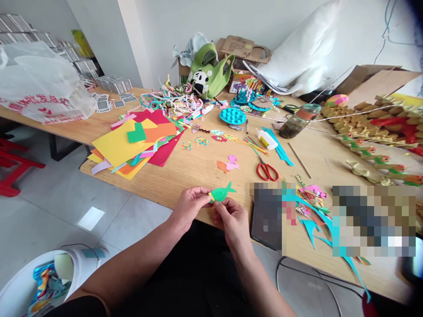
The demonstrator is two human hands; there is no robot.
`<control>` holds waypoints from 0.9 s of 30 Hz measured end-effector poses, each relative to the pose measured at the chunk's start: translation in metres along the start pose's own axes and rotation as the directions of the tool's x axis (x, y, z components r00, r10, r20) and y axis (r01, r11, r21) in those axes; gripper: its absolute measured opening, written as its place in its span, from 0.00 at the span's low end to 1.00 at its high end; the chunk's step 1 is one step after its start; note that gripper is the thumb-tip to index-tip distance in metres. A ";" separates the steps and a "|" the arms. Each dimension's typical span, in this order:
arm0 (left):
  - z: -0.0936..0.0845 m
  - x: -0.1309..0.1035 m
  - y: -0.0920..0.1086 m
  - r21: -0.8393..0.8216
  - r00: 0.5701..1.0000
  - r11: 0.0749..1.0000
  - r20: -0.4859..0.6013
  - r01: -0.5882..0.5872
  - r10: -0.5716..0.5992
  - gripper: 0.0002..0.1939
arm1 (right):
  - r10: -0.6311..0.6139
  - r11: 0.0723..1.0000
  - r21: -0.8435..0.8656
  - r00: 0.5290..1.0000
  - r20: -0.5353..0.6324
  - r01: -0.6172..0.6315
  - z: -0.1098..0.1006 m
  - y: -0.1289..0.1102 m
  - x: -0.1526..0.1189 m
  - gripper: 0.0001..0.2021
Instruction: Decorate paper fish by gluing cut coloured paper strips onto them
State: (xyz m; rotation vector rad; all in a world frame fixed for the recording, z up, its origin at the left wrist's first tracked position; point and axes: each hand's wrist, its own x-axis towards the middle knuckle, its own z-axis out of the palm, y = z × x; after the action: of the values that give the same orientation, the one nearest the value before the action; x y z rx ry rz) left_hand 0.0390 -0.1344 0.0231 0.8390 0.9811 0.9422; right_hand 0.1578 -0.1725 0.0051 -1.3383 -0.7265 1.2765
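A green fish cutout (220, 194) with a small yellow strip (211, 197) at its head end is between my two hands, just above the table's front edge. My left hand (191, 203) pinches the yellow strip end with thumb and forefinger. My right hand (231, 216) grips the lower edge of the fish, its tail pointing right. Beyond them lie an orange fish cutout (222, 166) and pink fish cutouts (233, 164). Red-handled scissors (267, 170) rest to the right of these.
Coloured sheets (115, 143) are stacked at left. A white glue bottle (267, 140), blue strips (280, 147) and a glass jar (299, 121) stand or lie at right. A dark tablet-like object (267, 220) sits beside my right hand. A white bin (77, 268) is on the floor.
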 end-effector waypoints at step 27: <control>-0.005 0.001 0.003 0.029 0.995 0.996 0.052 0.088 -0.089 0.07 | -0.068 0.991 -0.107 0.995 0.079 0.076 0.000 -0.003 -0.004 0.14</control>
State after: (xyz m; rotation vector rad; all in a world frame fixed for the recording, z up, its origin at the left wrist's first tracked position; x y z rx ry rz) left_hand 0.0336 -0.1316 0.0232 0.8321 0.9787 0.8289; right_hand 0.1575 -0.1759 0.0094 -1.3457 -0.9010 1.2498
